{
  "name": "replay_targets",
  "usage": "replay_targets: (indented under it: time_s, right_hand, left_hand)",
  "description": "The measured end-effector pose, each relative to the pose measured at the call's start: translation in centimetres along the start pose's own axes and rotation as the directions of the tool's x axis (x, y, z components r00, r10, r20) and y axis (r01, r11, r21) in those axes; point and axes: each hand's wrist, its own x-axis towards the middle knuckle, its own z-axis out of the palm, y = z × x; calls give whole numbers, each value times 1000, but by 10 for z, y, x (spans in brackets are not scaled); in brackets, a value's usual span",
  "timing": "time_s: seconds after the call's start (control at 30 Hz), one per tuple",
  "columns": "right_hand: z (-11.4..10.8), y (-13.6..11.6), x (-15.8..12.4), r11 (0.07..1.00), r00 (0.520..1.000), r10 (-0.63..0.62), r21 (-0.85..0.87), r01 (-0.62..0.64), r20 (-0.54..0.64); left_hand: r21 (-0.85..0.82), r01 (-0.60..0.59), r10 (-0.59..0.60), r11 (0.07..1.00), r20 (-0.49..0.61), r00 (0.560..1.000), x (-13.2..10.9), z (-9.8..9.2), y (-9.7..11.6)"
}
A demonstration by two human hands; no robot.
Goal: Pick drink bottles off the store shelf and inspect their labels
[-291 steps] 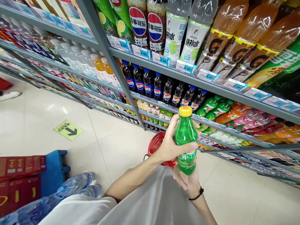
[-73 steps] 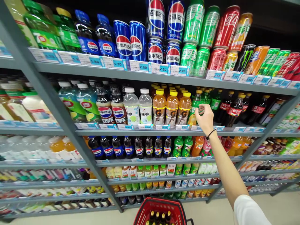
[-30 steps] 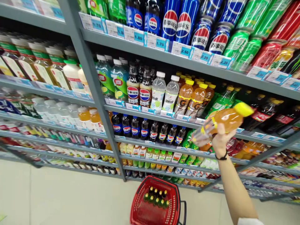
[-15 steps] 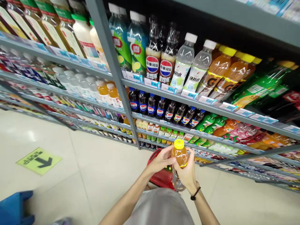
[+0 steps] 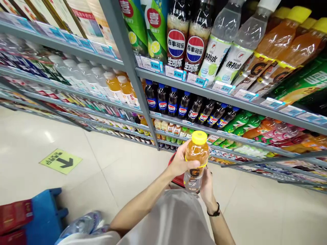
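— While both arms reach out, what's held?
— An orange drink bottle [image 5: 196, 160], upright, yellow cap up, before the shelves [image 5: 204, 92].
— Which hand grips where?
— The left hand [image 5: 180, 162] wraps its upper body; the right hand [image 5: 206, 182] cups its base.
— Behind it?
— A red basket [image 5: 178, 177] on the floor, partly hidden.

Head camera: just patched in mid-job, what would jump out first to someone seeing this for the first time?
Dead centre, an orange drink bottle with a yellow cap is held upright in both hands: the left hand wraps its shoulder, the right hand supports its base. Behind it, grey shelves packed with cola, clear and orange drinks fill the upper frame. A yellow floor arrow sticker lies at left, and a red basket peeks from behind the hands.
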Motion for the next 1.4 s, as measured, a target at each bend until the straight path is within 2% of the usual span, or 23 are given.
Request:
replay_targets:
  time_s: [0.07,0.13,0.2,0.23,0.37,0.57,0.73,0.87,1.1,1.27,1.4]
  right_hand:
    - [2,4,-10,986,982,151,47,-157,116]
    - [4,7,-18,958,930,243,82,-275,274]
    - [5,8,-22,946,895,254,99,-309,367]
    - [6,8,-23,947,895,241,112,-302,374]
    - [8,15,-21,958,942,171,173,-228,290]
    - [7,29,-22,973,979,92,194,-128,182]
    - [-4,36,-23,983,997,43,175,-53,65]
    - [-17,40,-21,995,999,-33,94,33,-2]
    - [-24,34,-21,994,991,-101,38,105,-84]
    - [-20,29,-23,994,993,-96,53,100,-72]
    - [-24,30,-28,996,996,-16,81,24,-92]
  left_hand:
    - [-1,2,-2,1000,22,1000,3,3,9]
    - [-4,-2,2,1000,49,999,4,5,14]
    - [-20,-16,18,1000,87,996,2,6,19]
    - [-23,-26,28,999,109,994,1,6,21]
    - [17,-57,53,998,171,984,-2,7,32]
    - [0,-130,125,992,258,958,-3,6,46]
    - [127,-221,195,967,186,963,-5,0,47]
    - [221,-192,180,956,75,981,-7,4,45]
    - [228,-80,81,970,3,997,-6,18,47]
    - [253,-48,49,966,1,999,-2,24,42]
    - [400,-27,54,916,-55,997,-1,27,32]
